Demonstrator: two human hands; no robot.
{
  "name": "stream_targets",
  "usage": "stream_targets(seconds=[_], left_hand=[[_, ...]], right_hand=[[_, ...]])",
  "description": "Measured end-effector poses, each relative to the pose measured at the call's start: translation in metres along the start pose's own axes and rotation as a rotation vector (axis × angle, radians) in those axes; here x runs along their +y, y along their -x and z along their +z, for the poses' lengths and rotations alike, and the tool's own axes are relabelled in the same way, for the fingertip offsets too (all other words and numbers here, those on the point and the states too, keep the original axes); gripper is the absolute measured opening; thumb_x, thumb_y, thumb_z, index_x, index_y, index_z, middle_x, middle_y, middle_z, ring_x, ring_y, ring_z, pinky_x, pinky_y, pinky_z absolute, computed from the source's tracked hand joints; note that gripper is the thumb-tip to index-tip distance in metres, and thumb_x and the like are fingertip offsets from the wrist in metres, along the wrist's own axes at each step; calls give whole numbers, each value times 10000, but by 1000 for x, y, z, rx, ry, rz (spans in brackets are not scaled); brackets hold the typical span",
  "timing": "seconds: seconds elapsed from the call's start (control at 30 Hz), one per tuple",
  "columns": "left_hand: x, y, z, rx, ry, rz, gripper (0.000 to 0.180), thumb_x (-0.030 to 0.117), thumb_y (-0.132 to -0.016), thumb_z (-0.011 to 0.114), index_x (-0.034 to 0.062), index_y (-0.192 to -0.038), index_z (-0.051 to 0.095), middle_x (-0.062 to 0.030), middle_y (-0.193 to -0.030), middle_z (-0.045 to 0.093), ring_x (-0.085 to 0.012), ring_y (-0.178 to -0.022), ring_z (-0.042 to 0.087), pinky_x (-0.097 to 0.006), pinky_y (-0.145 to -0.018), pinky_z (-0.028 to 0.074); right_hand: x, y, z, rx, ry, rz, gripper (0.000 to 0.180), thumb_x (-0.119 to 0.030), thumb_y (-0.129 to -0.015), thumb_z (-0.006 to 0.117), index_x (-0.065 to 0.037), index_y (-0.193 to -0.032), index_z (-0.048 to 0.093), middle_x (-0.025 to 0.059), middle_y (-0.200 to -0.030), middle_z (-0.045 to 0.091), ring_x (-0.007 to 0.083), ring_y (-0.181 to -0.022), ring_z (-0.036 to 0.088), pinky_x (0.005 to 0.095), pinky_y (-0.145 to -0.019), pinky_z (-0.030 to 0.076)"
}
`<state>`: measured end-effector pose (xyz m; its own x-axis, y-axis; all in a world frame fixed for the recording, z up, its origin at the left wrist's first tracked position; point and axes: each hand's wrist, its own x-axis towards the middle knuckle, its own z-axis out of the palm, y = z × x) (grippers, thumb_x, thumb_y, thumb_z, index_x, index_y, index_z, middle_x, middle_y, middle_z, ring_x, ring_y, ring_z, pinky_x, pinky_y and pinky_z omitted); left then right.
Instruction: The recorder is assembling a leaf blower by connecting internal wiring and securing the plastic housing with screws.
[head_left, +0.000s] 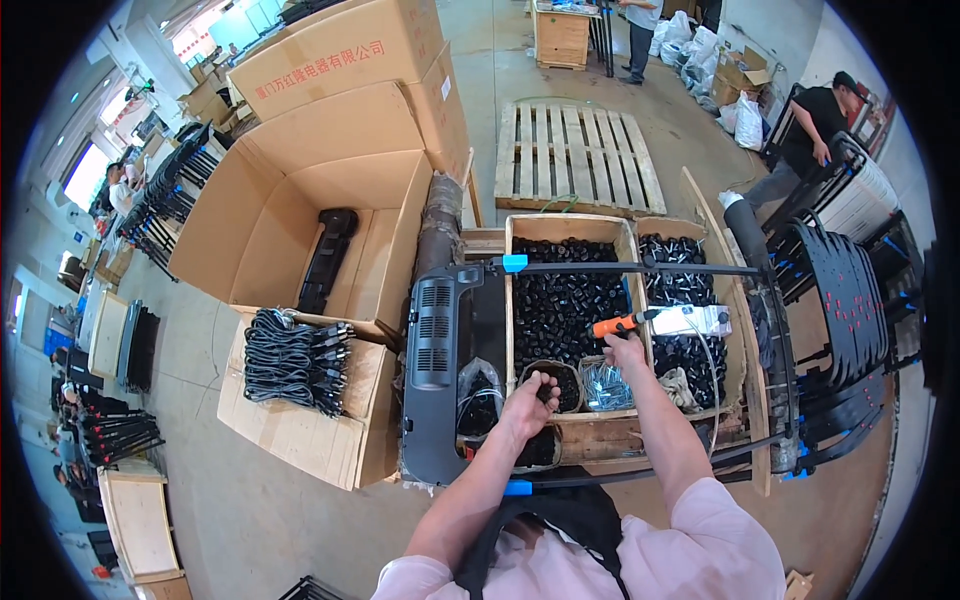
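My left hand (523, 408) is closed, its fingertips pinching small dark pieces over a bag of small black parts (567, 384). My right hand (626, 354) is curled against the underside of an orange and black power screwdriver (617, 325) and appears to grip it; some fingers are hidden. Beyond the tool's right end is a silver-white box (692, 320) with a cable. Under the right wrist sits a bag of silver screws (606, 386). A black plastic housing (434, 332) with vents lies left of my hands, joined to a black tube frame (640, 267) with blue pieces.
A wooden bin (511, 300) holds many black caps, with black-headed bolts (677, 288) in its right section. Bundled black cables (292, 365) lie on a carton flap beside an open carton (390, 250). A pallet (578, 158) lies ahead. A person (815, 125) works at right.
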<state>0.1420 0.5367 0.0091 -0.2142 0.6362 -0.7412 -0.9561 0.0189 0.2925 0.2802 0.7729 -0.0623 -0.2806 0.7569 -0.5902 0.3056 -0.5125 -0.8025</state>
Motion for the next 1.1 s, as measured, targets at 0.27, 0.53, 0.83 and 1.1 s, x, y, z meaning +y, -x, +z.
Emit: stream_targets(seconds=[0.27,0.53,0.83,1.1], left_hand=[[-4,26,-18,-86,-221,38,227,343,-1082,630,124,-1138,640,22,-853,611,-99,-726,564,-240,-582,439],[-7,30,-29,39,-242,191,202,286,-1076,648,105,-1161,669,10,-912,687,-99,-747,631,-241,-624,503],[24,45,-31,-73,-103,151,205,237,-1108,573,85,-1203,672,-14,-984,692,-139,-825,651,-281,-711,530],[54,37,-36,-245,178,83,230,315,-1112,563,124,-1188,666,22,-906,622,-124,-782,593,-254,-697,504]], right_hand=[[31,-49,38,354,90,-566,443,-187,-885,828,-59,-1266,642,40,-1019,685,199,-907,681,351,-826,556],[-9,-33,70,153,338,-546,599,-262,-796,845,-68,-1314,617,159,-1152,735,329,-1063,714,413,-974,536],[-37,29,40,-38,55,-621,480,-119,-849,830,-18,-1278,641,99,-1123,747,174,-1018,702,341,-954,555],[-113,214,55,-375,-204,-644,564,-50,-873,786,27,-1373,535,217,-1254,716,245,-1168,686,392,-1063,533]])
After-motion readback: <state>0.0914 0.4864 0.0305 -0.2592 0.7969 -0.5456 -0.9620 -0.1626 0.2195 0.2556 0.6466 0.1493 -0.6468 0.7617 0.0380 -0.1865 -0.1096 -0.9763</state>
